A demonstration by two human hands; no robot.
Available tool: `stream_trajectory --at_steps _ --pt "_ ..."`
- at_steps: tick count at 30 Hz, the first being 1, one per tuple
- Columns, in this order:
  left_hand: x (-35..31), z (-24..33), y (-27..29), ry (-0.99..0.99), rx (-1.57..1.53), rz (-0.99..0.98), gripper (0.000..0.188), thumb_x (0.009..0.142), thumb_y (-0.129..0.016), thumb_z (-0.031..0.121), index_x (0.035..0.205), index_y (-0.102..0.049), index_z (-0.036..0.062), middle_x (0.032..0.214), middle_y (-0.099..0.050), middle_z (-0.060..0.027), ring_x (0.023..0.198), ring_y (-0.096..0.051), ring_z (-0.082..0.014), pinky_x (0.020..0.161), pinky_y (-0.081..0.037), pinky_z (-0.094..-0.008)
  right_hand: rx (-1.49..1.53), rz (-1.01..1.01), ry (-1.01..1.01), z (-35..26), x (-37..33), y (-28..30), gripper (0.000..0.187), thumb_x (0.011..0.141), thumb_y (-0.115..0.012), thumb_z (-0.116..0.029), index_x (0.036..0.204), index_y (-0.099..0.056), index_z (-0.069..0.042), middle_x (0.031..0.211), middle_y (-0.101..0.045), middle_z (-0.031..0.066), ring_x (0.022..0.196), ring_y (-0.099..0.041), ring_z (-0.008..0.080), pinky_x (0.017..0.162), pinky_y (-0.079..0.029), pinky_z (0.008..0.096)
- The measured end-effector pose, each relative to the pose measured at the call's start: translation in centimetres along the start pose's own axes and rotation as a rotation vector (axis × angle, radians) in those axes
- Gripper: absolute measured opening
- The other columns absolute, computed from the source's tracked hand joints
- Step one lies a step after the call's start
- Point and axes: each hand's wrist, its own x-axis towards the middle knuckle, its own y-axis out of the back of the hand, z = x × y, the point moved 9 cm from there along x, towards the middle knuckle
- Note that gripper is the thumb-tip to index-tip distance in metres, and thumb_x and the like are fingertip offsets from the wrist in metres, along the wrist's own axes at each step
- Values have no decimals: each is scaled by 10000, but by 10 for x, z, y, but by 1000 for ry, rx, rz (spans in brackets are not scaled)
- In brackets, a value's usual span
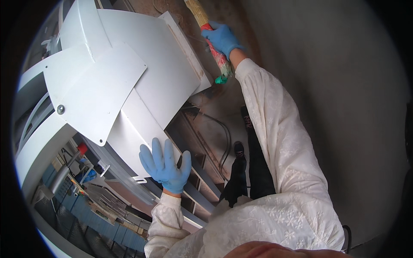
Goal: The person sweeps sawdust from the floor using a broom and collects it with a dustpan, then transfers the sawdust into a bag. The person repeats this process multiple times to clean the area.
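My left hand (167, 165), in a blue glove, lies with fingers spread on the lower part of a white sheet-metal panel (144, 118). Out to the upper right, my right hand (223, 39), also gloved in blue, is closed around the red-wrapped handle of a straw broom (199, 12). The broom's straw end runs out of view at the top, and a green scrap hangs at its lower end. Above my left hand, a second white plate (97, 92) with small holes and a round metal fastener (60, 109) overlaps the panel.
Grey metal rails (195, 172) run beneath the panel. A black cable (227, 142) lies on the floor near my feet. At the lower left are a curved white frame (32, 150), a grey cylinder with a red end (81, 148) and blue slats (71, 198). Grey floor (344, 107) stretches along the right.
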Motion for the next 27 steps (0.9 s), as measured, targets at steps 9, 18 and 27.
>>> stream_trajectory --at_steps 9,18,27 --pt "1 3 5 -22 -26 55 555 836 -741 367 1309 -625 99 1473 -504 -157 1400 -369 -499 1140 -281 -613 230 -7 -154 20 -146 0 487 900 -662 -121 1367 -572 -21 942 -676 98 700 -687 185 545 -589 347" --pt "-6 9 19 -65 -46 199 476 842 -729 364 1206 -674 63 1406 -555 -164 1387 -404 -459 1155 -283 -583 405 106 -416 100 -462 14 552 923 -682 -120 1435 -495 -41 899 -645 57 670 -650 137 528 -549 284" --pt "-13 9 25 -95 1 247 429 862 -673 417 1115 -717 74 1386 -575 -154 1395 -402 -416 1165 -264 -555 542 285 -660 124 -687 26 563 926 -670 -110 1449 -474 -34 940 -633 96 654 -658 191 500 -542 305"
